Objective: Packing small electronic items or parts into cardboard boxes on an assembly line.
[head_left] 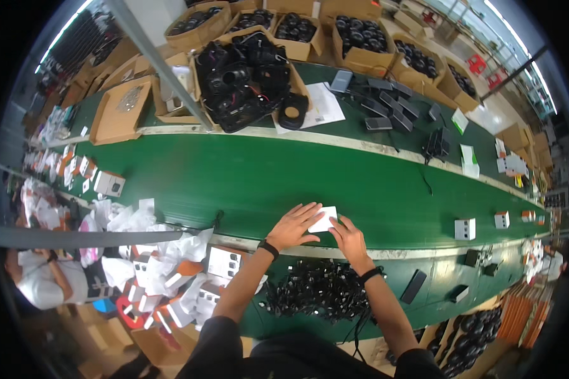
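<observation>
A small white box [325,219] lies on the green conveyor belt [234,177] near its front edge. My left hand [294,225] rests on the box's left side with fingers spread over it. My right hand [349,237] touches the box's right side from the front. Both wrists wear dark bands. A heap of black cables [316,292] lies just below my hands on the near bench.
More white boxes [465,228] stand further right on the belt and one [109,184] at the left. Cardboard cartons of black parts [246,79] line the far side. White wrappings and small cartons [164,265] pile at the lower left, beside another person [50,278].
</observation>
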A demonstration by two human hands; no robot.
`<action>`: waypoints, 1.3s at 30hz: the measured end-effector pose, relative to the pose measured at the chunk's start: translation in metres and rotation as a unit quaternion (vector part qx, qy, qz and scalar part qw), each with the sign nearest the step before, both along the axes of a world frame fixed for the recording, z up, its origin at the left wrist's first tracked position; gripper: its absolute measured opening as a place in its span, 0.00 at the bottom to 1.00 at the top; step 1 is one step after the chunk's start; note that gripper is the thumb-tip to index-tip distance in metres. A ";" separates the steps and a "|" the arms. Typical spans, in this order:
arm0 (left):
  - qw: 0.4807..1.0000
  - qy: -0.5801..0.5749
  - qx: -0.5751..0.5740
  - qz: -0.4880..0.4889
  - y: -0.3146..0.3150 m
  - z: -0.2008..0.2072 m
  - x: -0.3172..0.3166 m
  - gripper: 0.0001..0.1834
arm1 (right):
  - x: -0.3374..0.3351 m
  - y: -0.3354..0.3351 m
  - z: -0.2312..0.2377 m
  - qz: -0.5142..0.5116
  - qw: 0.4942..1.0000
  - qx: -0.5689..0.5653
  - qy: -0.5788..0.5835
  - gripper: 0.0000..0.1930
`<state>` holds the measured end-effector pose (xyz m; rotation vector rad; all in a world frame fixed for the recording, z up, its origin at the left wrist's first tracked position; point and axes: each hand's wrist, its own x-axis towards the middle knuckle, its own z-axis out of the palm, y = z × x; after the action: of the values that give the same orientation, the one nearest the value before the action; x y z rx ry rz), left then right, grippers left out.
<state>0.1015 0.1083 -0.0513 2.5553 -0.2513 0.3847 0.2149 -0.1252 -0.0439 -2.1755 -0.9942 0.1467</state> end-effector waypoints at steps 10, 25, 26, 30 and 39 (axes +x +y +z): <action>0.999 -0.032 -0.024 0.026 -0.001 -0.018 0.000 0.26 | 0.002 0.013 -0.010 -0.033 0.991 0.074 0.106 0.19; 0.990 -0.028 -0.131 0.036 -0.022 -0.015 0.017 0.22 | -0.005 0.022 -0.032 -0.215 0.971 0.091 0.053 0.10; 0.990 -0.030 -0.133 0.034 -0.024 -0.016 0.018 0.22 | -0.004 0.018 -0.035 -0.215 0.970 0.076 0.078 0.13; 0.996 -0.077 0.001 0.036 -0.021 -0.025 0.012 0.25 | -0.007 0.009 -0.007 -0.155 0.973 0.078 0.151 0.20; 0.993 -0.097 0.027 0.063 -0.052 -0.035 0.030 0.27 | 0.043 -0.032 -0.007 0.075 0.989 -0.035 -0.119 0.17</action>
<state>0.1316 0.0567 -0.0864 2.5961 -0.1727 0.6840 0.2579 -0.1569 -0.0509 -2.2180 -1.3051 -0.0101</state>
